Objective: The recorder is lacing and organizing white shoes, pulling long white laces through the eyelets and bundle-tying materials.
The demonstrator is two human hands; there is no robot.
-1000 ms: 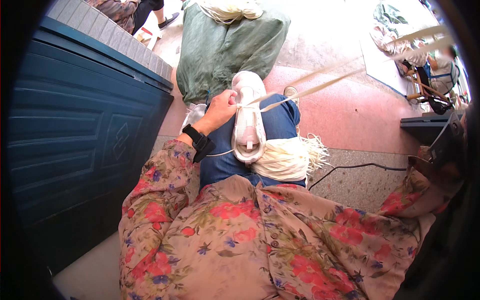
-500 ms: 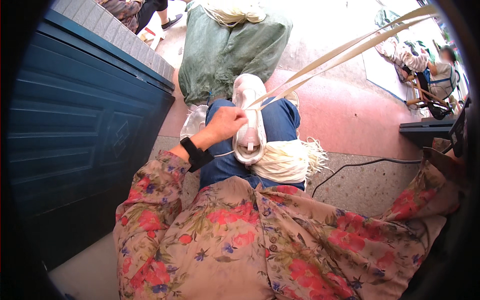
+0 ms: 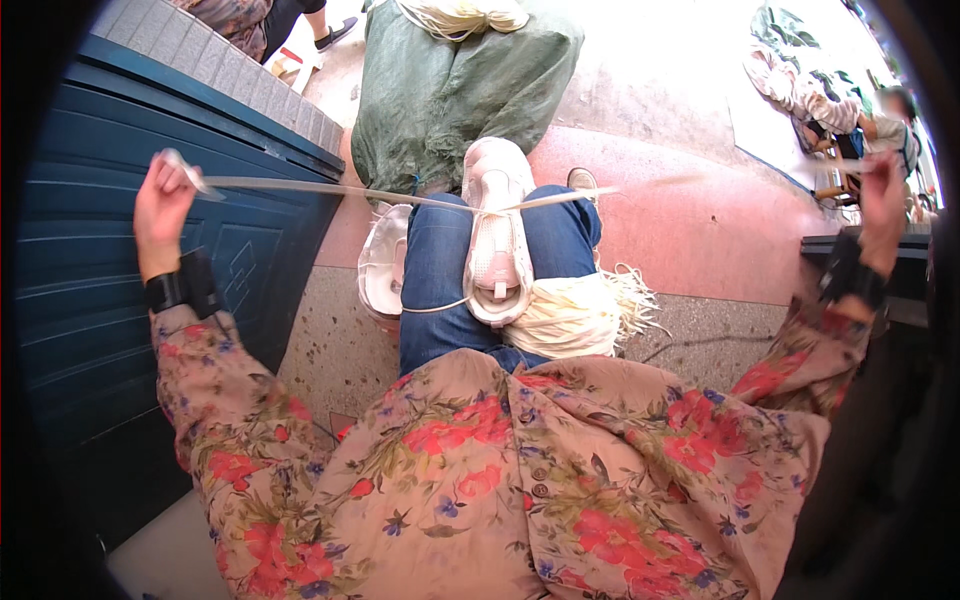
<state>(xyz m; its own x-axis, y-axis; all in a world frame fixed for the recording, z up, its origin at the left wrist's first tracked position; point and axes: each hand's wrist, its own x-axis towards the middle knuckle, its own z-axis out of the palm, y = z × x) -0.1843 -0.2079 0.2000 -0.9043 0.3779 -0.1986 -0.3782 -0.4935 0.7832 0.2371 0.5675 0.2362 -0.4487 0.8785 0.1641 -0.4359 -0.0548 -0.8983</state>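
Note:
A white and pale pink shoe (image 3: 497, 235) lies toe-away between my knees. A cream shoelace (image 3: 300, 186) crosses its lacing area and runs out to both sides. Far to the left, my left hand (image 3: 167, 205) is closed on one end of this lace, drawn nearly straight. My right hand (image 3: 880, 210), raised far to the right, pinches the other side; that length is smeared by motion. On my lap, against the shoe's heel, rests a bundle of cream laces (image 3: 565, 320). Another white shoe (image 3: 382, 265) is beside my left leg.
A full green sack (image 3: 460, 100) stands just beyond my knees, topped by more cream laces (image 3: 465, 18). A blue panelled door (image 3: 180, 270) flanks my left side. A dark cable (image 3: 700, 343) lies on the floor at right. Another person (image 3: 885, 135) sits at the far right.
My left hand has gone from the shoe out to the far left, pulling a lace end. My right hand has come into view at right. The lace now spreads to both sides.

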